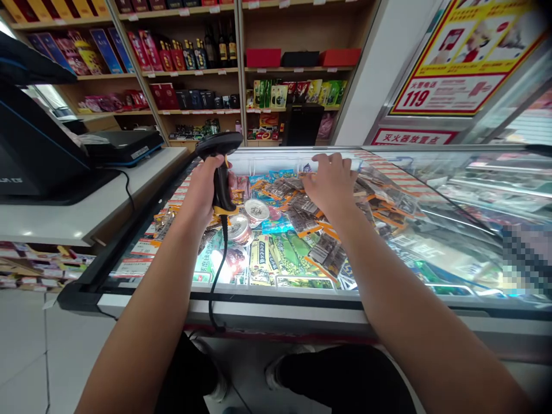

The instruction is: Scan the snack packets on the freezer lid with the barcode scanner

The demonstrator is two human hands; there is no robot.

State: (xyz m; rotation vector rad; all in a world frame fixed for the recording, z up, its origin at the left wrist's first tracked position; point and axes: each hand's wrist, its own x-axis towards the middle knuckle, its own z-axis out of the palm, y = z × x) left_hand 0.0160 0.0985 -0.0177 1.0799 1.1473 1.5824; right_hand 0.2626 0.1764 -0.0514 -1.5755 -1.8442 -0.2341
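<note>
My left hand point(210, 187) is wrapped around the handle of a black-and-yellow barcode scanner point(222, 178), whose cable point(225, 247) hangs down over the freezer's front edge. Over the chest freezer's far half is my right hand point(332, 181), fingers bent and apart, thumb toward the brown packets with orange edges point(302, 207). Whether its fingertips touch a packet cannot be made out. Two round white tubs point(256, 211) sit between my hands. Nearer me lie green ice-pop wrappers point(291, 253) and a loose brown packet point(326, 253). Blue wrappers point(276, 221) show beneath the brown ones.
The chest freezer point(276, 313) has a raised metal front rim. At left a counter point(64, 221) carries a black checkout machine point(38, 132) and a flat black device point(125, 146). Shelves point(185, 72) of bottles and boxes stand behind. My legs are close to the freezer's front.
</note>
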